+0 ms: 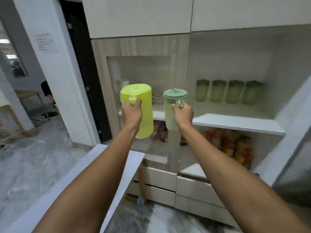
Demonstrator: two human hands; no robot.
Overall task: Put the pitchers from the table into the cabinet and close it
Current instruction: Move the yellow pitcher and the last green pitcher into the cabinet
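My left hand (pixel 132 113) grips the handle of a bright yellow-green pitcher (pixel 143 105), held upright in the air. My right hand (pixel 183 115) grips the handle of a pale green pitcher (pixel 169 118) with a darker green lid, also upright. Both pitchers hang in front of the cabinet (pixel 138 47), whose glass-paned door stands open at the left of the shelf opening. The white cabinet shelf (pixel 235 122) lies just behind and to the right of the pitchers.
Several green-lidded jars (pixel 228 92) stand at the back of the shelf. Colourful food packets (pixel 232 145) fill the compartment below. White drawers (pixel 168 187) sit underneath. A white table (pixel 70 182) is under my left arm. A doorway opens at the left.
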